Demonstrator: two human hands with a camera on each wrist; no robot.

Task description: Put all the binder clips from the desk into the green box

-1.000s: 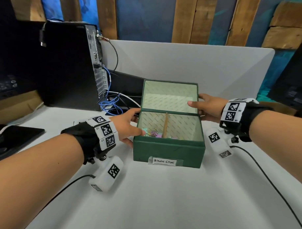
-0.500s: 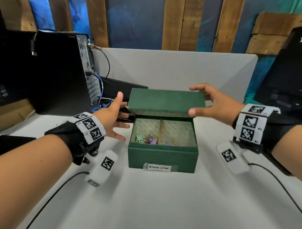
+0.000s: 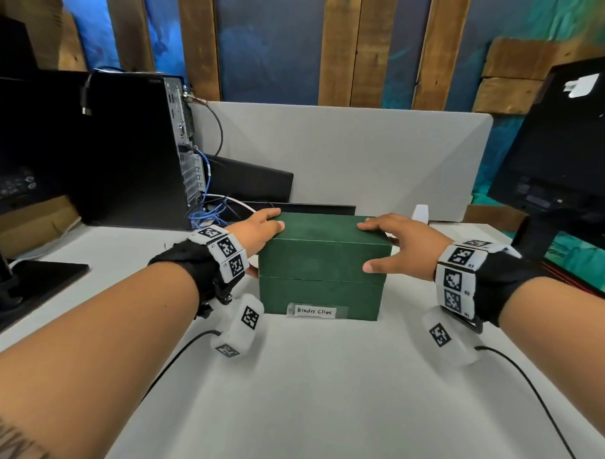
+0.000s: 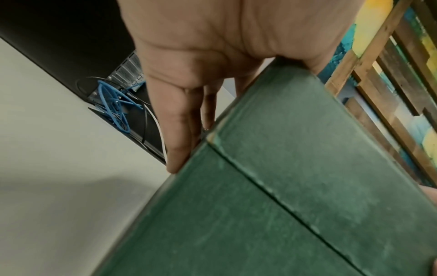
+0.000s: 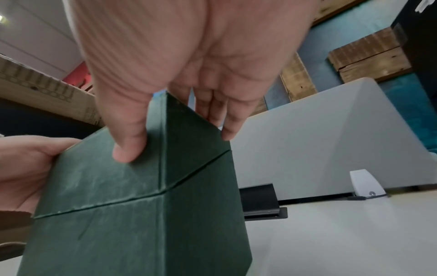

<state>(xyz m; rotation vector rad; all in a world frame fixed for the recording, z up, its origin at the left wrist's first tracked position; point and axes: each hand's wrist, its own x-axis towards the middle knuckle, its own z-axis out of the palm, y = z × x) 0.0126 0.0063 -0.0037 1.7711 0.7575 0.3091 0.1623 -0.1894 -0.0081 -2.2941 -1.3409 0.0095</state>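
Note:
The green box (image 3: 321,291) labelled "Binder Clips" (image 3: 317,311) stands in the middle of the white desk (image 3: 322,401) with its lid (image 3: 325,237) down on the base. My left hand (image 3: 260,231) holds the lid's left end, its fingers (image 4: 177,130) lying along the box (image 4: 283,186). My right hand (image 3: 396,246) holds the right end. Its thumb (image 5: 127,142) presses the front face of the box (image 5: 141,224), and its fingers reach round the corner. No binder clips show on the desk; the inside of the box is hidden.
A black computer tower (image 3: 125,147) with blue cables (image 3: 205,215) stands at the back left. A grey partition (image 3: 348,155) runs behind the box. A monitor (image 3: 564,152) is at the right, and a black stand base (image 3: 35,278) at the left. Wrist cables trail over the near desk.
The lid stood upright and open, then came halfway down in my right hand, and now lies shut on the box. Both hands have moved onto its ends.

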